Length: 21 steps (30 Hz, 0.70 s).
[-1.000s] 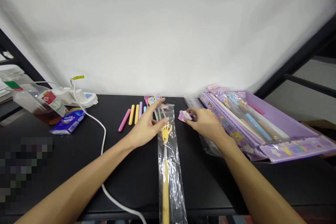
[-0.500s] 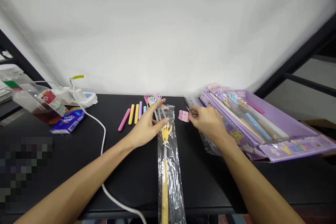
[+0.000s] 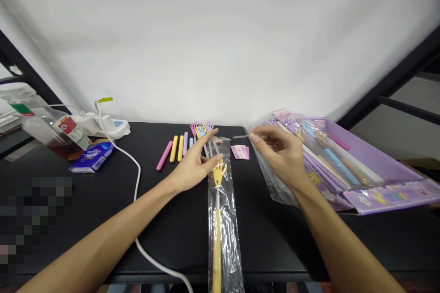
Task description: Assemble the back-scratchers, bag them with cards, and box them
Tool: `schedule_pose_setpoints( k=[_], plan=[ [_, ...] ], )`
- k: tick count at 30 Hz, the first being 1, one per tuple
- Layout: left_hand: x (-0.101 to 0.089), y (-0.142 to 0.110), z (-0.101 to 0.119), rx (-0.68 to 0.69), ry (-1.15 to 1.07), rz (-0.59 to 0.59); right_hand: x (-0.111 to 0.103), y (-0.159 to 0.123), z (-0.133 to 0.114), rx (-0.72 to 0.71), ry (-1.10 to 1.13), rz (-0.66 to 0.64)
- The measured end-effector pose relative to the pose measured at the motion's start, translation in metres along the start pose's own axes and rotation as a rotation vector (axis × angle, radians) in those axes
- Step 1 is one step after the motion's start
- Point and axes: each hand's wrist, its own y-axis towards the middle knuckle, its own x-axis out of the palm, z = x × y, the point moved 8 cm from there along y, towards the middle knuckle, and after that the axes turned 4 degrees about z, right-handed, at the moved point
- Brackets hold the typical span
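My left hand (image 3: 190, 167) lies with thumb and fingers spread at the top end of a clear plastic bag (image 3: 229, 238), its fingertips touching it. Inside the bag is a yellow back scratcher (image 3: 216, 238) with a hand-shaped head, pointing away from me. In the fingertips of my right hand (image 3: 283, 149) is a thin clear strip (image 3: 241, 136), its free end reaching left toward the bag. Small pink cards (image 3: 240, 152) lie between my hands. Behind my left hand are several coloured scratcher heads (image 3: 201, 131), with handles (image 3: 165, 155) to their left.
A purple display box (image 3: 371, 155) of bagged scratchers stands at the right, with loose clear bags (image 3: 275, 183) by it. On the left are a jug (image 3: 51, 132) of brown liquid, a blue tissue pack (image 3: 92, 156), a power strip (image 3: 120, 129) and a white cable (image 3: 137, 178).
My right hand has lifted off the pink cards and moved slightly up and right, with the thin strip now showing in its fingers. My left hand has stayed on the bag.
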Motion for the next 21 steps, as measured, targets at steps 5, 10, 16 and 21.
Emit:
schedule_pose_setpoints(
  k=[5,10,16,21],
  plan=[
    [0.001,0.001,-0.001,0.005,0.007,-0.019,0.033,-0.011,0.006,0.124,0.165,-0.369],
    [0.006,-0.003,0.007,0.11,0.019,-0.06,0.026,-0.009,0.01,0.079,0.081,-0.155],
    [0.013,-0.008,0.013,0.165,0.008,-0.084,0.015,-0.011,-0.01,-0.144,-0.115,0.028],
    [0.018,-0.009,0.009,0.098,0.01,-0.156,0.013,-0.014,-0.011,-0.165,-0.083,0.1]
  ],
)
